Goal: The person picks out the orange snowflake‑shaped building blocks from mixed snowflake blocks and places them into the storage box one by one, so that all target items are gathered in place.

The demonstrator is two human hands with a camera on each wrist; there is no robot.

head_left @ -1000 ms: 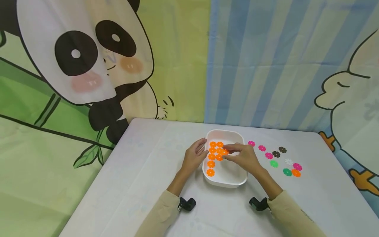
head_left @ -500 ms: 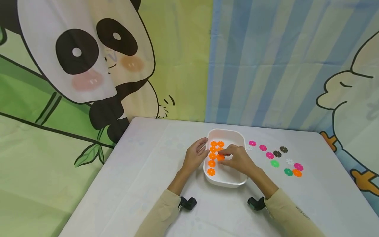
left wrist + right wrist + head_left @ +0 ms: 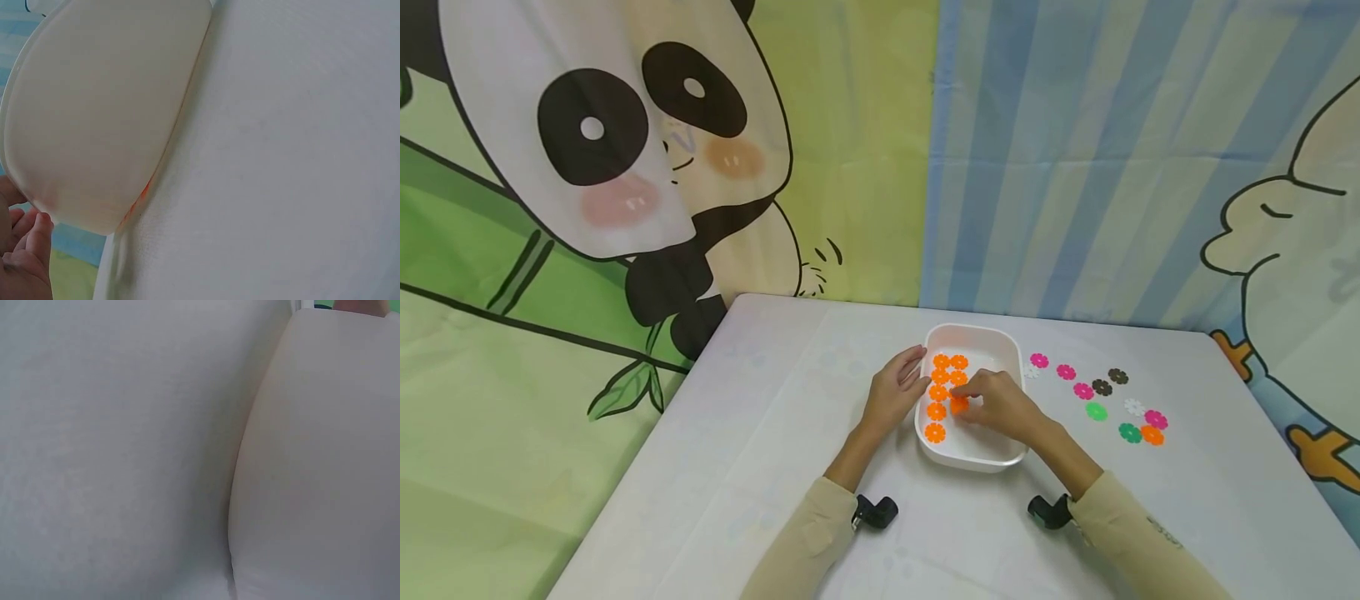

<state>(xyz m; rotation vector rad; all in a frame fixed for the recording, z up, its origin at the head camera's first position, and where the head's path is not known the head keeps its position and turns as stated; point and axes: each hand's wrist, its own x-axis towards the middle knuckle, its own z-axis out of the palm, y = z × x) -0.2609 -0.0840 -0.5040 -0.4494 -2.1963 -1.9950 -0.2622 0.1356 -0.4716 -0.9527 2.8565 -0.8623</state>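
Note:
A shallow white tray (image 3: 977, 460) stands on the table with orange snowflake discs (image 3: 937, 392) lying along its left side. My left hand (image 3: 891, 396) holds the tray's left rim with thumb and fingers; in the left wrist view the fingertips (image 3: 41, 228) meet the tray's outer wall near a corner. Inside the tray my right hand (image 3: 1000, 407) pinches an orange snowflake disc (image 3: 958, 406) low over the floor, beside the left column. The fingers partly cover that disc and its neighbours. In the right wrist view the tray's wall (image 3: 319, 456) fills the right side, with only a sliver of skin above.
Right of the tray, loose discs lie scattered: pink (image 3: 1065, 372), brown (image 3: 1102, 387), light green (image 3: 1097, 412), white (image 3: 1134, 407), dark green (image 3: 1130, 432) and orange (image 3: 1152, 436). A printed curtain (image 3: 1037, 167) hangs behind the table (image 3: 805, 358).
My right hand has moved left and toward me inside the tray, lowering the orange disc toward the left column. My left hand has stayed at the rim.

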